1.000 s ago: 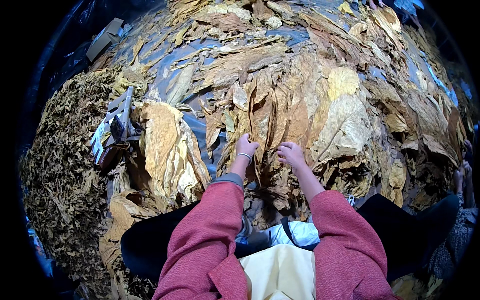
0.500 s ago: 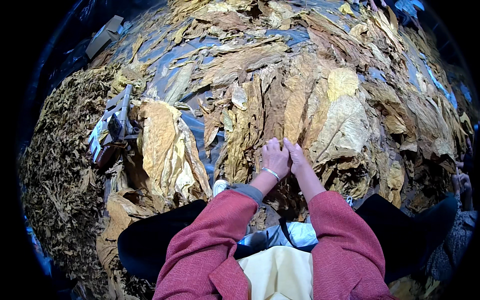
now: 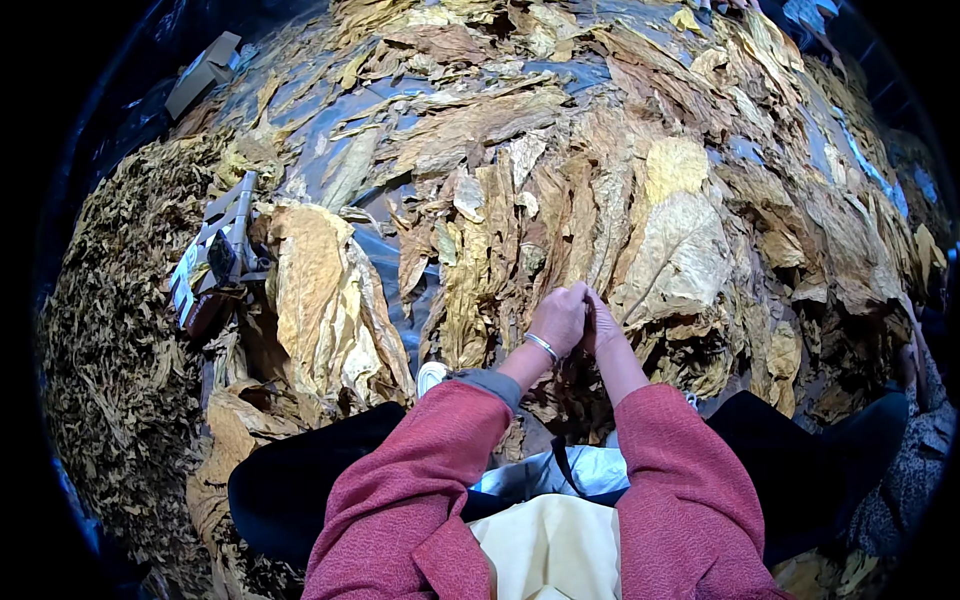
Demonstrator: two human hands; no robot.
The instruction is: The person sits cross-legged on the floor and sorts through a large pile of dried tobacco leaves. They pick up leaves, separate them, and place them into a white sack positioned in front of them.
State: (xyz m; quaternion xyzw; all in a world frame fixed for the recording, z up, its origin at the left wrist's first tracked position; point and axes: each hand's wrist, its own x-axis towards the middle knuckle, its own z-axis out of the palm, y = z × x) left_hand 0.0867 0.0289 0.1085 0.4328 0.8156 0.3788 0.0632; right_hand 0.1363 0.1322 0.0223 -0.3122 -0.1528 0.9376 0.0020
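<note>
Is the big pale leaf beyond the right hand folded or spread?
Spread: the pale dried leaf shows its broad face, veins visible. Whether its lower edge curls under, I cannot tell.

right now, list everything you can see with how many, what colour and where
leaves: many, yellow-tan to brown, centre and top
pale leaf: one, cream-grey, right of centre
heap: one, dark brown, left side
woven thing: one, grey-white, left
box: one, light brown, upper left
sheet: count unclear, blue-grey, under leaves
other people: at least two, grey and blue clothing, right edge, top right
apron: one, cream, bottom centre
bracelet: one, silver, left wrist
sleeves: two, red-pink, lower centre
left hand, right hand: one each, bare, together at centre, fingers partly hidden
</note>
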